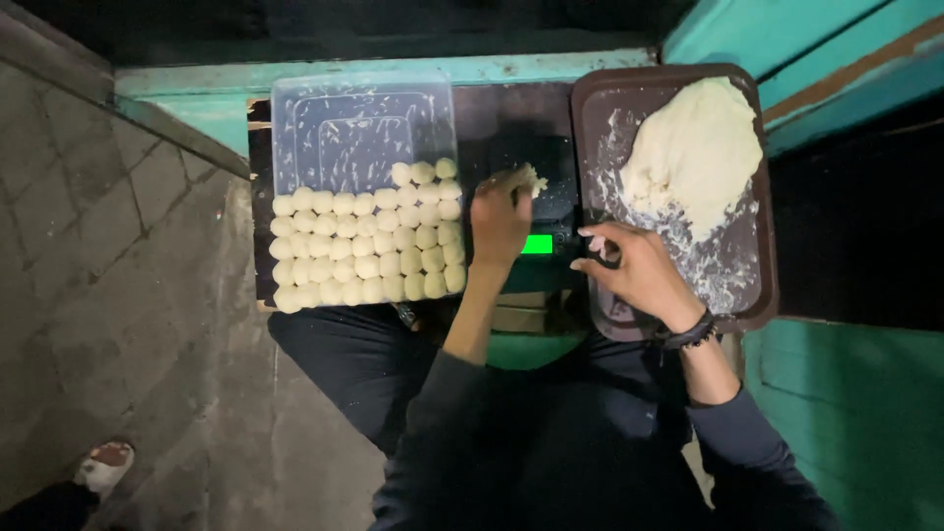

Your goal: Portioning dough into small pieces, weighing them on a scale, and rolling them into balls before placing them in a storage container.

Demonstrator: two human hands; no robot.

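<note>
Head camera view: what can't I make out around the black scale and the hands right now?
- Black scale: platform hidden under the left hand.
- Small dough piece: mostly covered by that hand's fingers.
- Green lit display: reading too small.
- Right hand: fingertips' contents unclear.

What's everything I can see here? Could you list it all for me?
Dough balls: several dozen, pale cream, in rows filling the near part of the container.
Plastic container: one, clear, left on the bench.
Dough mass: one big lump, off-white, far end of the tray.
Tray: one, dark brown, floury, right on the bench.
Scale: one, black with a lit green display, between container and tray.
Bench: one, teal painted wood.
Sandalled foot: one, another person's, bottom left on the floor.
Bracelet: dark, on the right wrist.
Left hand: holds a small dough piece over the scale.
Right hand: rests at the tray's near edge.
</note>
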